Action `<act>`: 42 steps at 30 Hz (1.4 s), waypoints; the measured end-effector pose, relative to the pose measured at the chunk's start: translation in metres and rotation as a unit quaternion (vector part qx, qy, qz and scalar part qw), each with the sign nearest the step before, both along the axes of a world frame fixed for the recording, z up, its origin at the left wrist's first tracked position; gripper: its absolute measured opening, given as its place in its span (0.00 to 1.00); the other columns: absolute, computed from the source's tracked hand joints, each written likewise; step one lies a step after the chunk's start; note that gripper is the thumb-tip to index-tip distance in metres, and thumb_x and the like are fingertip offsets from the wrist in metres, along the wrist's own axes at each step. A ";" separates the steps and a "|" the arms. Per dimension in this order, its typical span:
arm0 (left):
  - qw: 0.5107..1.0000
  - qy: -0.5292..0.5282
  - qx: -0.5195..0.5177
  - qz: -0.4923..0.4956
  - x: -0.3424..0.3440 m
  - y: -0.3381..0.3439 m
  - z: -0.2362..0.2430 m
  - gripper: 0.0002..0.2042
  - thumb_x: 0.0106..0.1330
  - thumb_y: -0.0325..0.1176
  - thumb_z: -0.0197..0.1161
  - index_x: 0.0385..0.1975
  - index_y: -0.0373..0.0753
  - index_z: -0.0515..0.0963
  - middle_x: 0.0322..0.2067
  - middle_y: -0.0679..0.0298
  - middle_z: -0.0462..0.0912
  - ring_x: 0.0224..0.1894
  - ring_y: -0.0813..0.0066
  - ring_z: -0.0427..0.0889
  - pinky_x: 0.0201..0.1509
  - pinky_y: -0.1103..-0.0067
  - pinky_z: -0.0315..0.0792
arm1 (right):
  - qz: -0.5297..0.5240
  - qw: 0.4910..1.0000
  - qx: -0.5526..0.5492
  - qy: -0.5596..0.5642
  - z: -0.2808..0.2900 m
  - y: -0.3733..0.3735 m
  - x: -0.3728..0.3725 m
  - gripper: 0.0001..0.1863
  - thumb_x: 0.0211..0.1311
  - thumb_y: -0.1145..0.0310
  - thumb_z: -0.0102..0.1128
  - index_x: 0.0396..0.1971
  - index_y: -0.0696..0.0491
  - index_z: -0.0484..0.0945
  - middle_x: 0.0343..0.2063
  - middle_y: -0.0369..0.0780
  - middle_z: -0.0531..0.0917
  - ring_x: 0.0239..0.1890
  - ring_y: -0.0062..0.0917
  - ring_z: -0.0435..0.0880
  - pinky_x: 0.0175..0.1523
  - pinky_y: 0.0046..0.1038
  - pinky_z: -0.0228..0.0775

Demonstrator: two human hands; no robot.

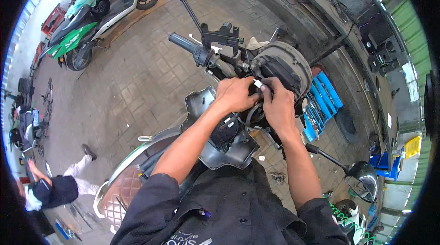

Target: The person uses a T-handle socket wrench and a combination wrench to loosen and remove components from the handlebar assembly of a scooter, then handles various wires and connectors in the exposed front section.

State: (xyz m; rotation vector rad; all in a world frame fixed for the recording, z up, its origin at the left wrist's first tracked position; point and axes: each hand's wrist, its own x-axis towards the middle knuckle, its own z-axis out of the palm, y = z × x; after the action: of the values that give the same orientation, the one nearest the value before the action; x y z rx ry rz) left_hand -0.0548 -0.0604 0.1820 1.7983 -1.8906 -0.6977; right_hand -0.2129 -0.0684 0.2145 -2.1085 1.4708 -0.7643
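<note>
Connector-like white piece (258, 83), small and apparently plastic, sits between the fingertips of two hands drawn close together: the right hand (279, 105) seems to pinch it with thumb and fingers, while the left hand (234, 93) curls just beside it, and I cannot tell whether it grips too. It should be light and stiff, perhaps slick, with any thin edges easily cracked, so holding its body by the sides would be safest. Dark cables (250, 117) below the hands look bendable. Beyond the right hand stands a round dark housing (293, 64), likely rigid and bulkier.
</note>
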 end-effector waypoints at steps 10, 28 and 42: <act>1.000 0.027 0.002 -0.012 0.003 -0.003 -0.003 0.19 0.65 0.50 0.56 0.42 0.42 0.81 0.37 0.48 0.85 0.45 0.47 0.83 0.50 0.57 0.74 | -0.031 0.994 -0.024 0.102 0.000 0.015 -0.006 0.09 0.66 0.67 0.57 0.42 0.55 0.77 0.38 0.50 0.85 0.39 0.51 0.83 0.44 0.49 0.74; 0.995 0.005 0.059 -0.083 0.016 -0.012 -0.006 0.19 0.60 0.43 0.64 0.49 0.41 0.78 0.45 0.52 0.84 0.51 0.50 0.81 0.53 0.61 0.74 | 0.034 0.993 -0.086 0.070 -0.005 0.006 -0.010 0.09 0.58 0.68 0.61 0.35 0.57 0.83 0.33 0.48 0.84 0.38 0.48 0.83 0.46 0.46 0.74; 0.998 -0.005 0.000 -0.056 0.011 -0.009 -0.011 0.17 0.57 0.43 0.67 0.43 0.41 0.80 0.36 0.51 0.85 0.45 0.47 0.83 0.48 0.58 0.74 | 0.007 0.998 0.008 0.062 0.012 -0.003 -0.003 0.12 0.63 0.66 0.60 0.35 0.62 0.83 0.31 0.57 0.83 0.37 0.53 0.83 0.46 0.46 0.73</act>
State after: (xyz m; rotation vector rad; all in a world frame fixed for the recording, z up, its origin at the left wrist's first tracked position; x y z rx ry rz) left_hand -0.0439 -0.0699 0.1705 1.7098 -2.0103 -0.7268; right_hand -0.2160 -0.0718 0.2266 -2.1868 1.5191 -0.6232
